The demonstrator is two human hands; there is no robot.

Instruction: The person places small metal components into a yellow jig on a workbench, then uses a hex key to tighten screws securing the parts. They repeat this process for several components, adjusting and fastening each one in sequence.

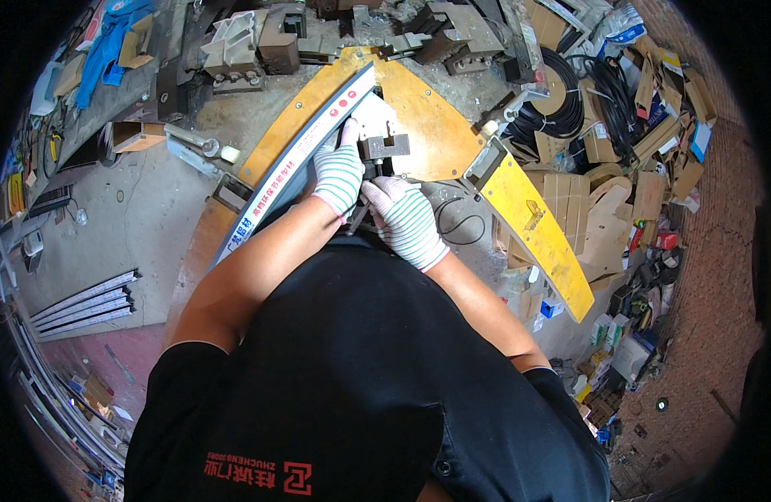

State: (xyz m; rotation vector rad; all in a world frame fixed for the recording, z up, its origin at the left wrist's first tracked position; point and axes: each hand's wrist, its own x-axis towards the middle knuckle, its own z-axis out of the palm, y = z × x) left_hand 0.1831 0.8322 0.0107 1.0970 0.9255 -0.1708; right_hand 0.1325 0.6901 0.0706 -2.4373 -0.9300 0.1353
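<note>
A long profile strip (289,171) with a white film face printed in blue and red lies slantwise across a yellow machine table (440,117). My left hand (337,177), in a white glove with green stripes, presses against the strip's inner side, its fingers closed at the edge and partly hidden. Close by on the right, a notched steel clamp block (385,147) sits on a threaded screw. Just below it, my right hand (400,216), gloved alike, is closed around the clamp's handle, which the fingers mostly cover.
Heavy machine heads (461,38) stand along the far side. A yellow arm (540,230) juts out to the right. Cardboard (599,217) and coiled black cable (561,96) pile up beyond it. Several cut profiles (89,303) lie at the left, on the floor.
</note>
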